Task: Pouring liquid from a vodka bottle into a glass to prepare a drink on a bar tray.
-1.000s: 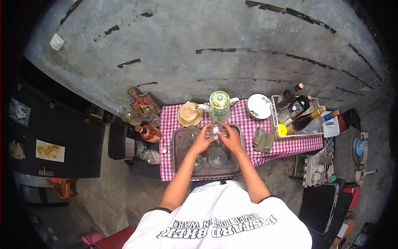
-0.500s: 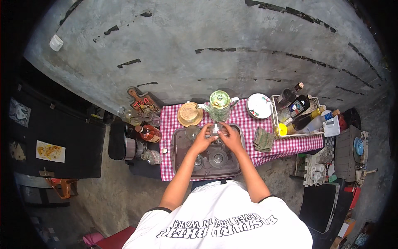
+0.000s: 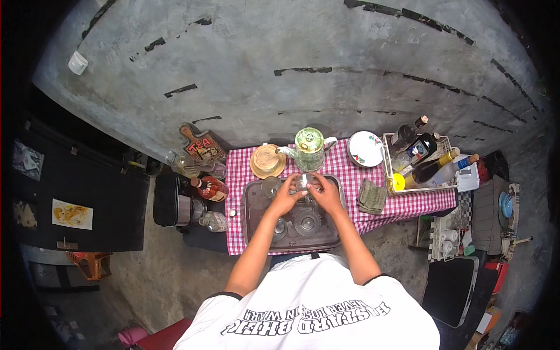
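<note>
A small clear glass (image 3: 303,181) is held between my two hands above the dark tray (image 3: 253,213). My left hand (image 3: 284,198) curls round its left side, and my right hand (image 3: 324,193) closes on its right side. Just left of my left hand, another clear glass (image 3: 270,186) stands on the tray. Nearer to me on the tray are a round clear glass piece (image 3: 307,222) and a clear glass (image 3: 280,227), partly covered by my left forearm. Beyond my hands stands a green patterned teapot (image 3: 311,153) with a lid.
A pink checked cloth (image 3: 235,169) covers the table. Round wooden ware (image 3: 267,160) sits left of the teapot. To its right are a white bowl (image 3: 366,149), a folded green towel (image 3: 371,196) and a basket (image 3: 430,188) of bottles. A red-brown bottle (image 3: 211,188) stands left.
</note>
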### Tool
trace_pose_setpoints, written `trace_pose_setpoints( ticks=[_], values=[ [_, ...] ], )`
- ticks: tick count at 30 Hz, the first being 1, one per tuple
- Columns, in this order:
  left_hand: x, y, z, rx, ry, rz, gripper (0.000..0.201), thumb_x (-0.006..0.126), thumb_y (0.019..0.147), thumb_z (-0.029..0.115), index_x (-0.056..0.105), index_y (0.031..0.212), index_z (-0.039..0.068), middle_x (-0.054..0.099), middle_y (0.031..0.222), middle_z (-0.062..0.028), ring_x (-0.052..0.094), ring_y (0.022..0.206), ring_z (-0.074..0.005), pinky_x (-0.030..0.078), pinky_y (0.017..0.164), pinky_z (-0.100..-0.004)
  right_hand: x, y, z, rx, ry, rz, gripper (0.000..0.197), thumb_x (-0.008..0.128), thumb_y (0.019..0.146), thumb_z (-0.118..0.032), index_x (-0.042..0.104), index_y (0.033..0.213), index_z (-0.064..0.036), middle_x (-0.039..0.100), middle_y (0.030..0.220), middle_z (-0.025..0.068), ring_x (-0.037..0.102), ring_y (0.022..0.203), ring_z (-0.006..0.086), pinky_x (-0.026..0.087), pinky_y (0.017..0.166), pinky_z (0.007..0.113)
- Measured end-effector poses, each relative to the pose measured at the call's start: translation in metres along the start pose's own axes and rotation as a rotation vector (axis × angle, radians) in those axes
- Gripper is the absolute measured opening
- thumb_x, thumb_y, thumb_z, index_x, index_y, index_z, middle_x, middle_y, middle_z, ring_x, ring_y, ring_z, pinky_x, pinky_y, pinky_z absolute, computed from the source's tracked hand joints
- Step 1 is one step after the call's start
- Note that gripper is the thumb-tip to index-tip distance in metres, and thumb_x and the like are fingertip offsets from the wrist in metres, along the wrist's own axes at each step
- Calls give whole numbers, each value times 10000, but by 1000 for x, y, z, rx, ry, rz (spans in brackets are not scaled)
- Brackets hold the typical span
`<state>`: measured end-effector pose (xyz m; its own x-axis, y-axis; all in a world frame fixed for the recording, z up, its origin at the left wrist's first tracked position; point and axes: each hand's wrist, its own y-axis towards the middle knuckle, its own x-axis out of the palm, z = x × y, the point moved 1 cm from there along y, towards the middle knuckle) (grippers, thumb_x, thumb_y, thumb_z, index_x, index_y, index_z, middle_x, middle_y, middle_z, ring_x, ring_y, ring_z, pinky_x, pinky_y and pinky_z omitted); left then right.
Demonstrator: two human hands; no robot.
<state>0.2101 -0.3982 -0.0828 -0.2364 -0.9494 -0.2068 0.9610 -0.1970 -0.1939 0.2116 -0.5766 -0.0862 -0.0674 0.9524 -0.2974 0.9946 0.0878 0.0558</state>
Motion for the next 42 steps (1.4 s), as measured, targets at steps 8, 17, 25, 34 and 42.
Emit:
trace_pose_setpoints(
  ticks=[8, 17, 25, 34, 42],
  values=[
    [1, 2, -4, 25, -30, -9, 659, 767, 828, 85, 442, 1401, 89, 617, 1171, -116, 594, 1020, -186, 499, 890, -340, 1, 1, 3, -18, 17, 11, 437, 715, 878, -216, 605, 1281, -87, 736, 938, 156, 736, 878, 254, 550, 767, 357],
    [1, 1, 1, 2, 32, -12, 664, 754, 847, 98, 420, 1421, 79, 615, 1162, -110, 578, 1035, -176, 478, 931, -343, 1, 2, 4, -36, 30, -19, 430, 686, 907, -125, 569, 1307, -18, 694, 924, 105, 650, 785, 130, 520, 733, 280],
    [2, 0, 12, -26, 24, -17, 679, 753, 859, 129, 407, 1440, 72, 629, 1188, -129, 602, 1047, -193, 486, 929, -351, 1, 2, 7, 3, 57, -15, 422, 677, 917, -125, 568, 1313, -27, 670, 910, 79, 625, 782, 113, 508, 738, 275],
    [1, 4, 0, -24, 25, 5, 702, 765, 853, 168, 411, 1450, 63, 638, 1160, -119, 603, 1006, -176, 470, 947, -353, 1, 5, 7, 49, 95, -42, 413, 668, 921, -114, 573, 1316, -42, 664, 887, 53, 599, 759, 93, 494, 728, 263],
    [0, 6, -3, -34, 54, 7, 695, 755, 864, 200, 414, 1453, 62, 638, 1131, -116, 602, 995, -177, 468, 940, -352, -4, 5, 6, 15, 76, -62, 423, 657, 912, -102, 579, 1324, -45, 674, 871, 58, 614, 747, 110, 500, 739, 275]
  ],
)
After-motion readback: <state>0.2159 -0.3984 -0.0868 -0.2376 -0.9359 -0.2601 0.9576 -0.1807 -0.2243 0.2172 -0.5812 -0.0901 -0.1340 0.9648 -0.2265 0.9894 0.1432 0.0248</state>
